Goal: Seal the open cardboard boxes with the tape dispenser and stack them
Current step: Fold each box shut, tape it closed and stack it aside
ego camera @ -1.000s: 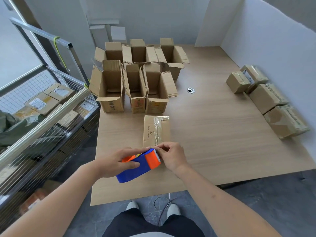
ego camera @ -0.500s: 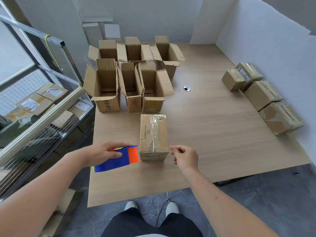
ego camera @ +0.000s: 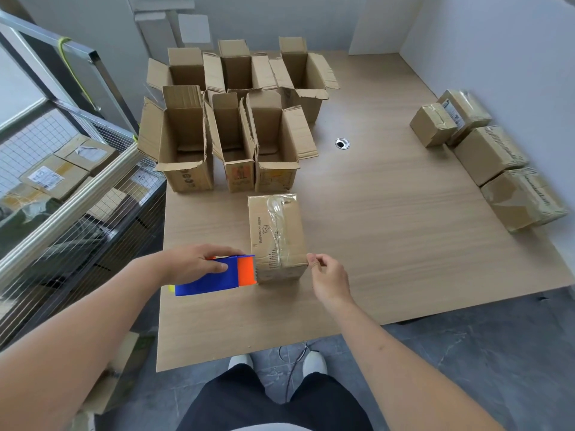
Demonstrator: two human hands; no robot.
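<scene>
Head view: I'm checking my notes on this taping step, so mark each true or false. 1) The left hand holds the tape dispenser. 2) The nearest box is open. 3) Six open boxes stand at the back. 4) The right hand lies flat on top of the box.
1) True: the left hand grips the tape dispenser.
2) False: the nearest box is closed and taped.
3) True: six open boxes stand there.
4) False: the right hand, fingers curled, is at the box's near right corner.

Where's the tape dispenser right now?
In the head view, the tape dispenser is gripped by the left hand at the table's near edge, against the taped box's left side.
</scene>
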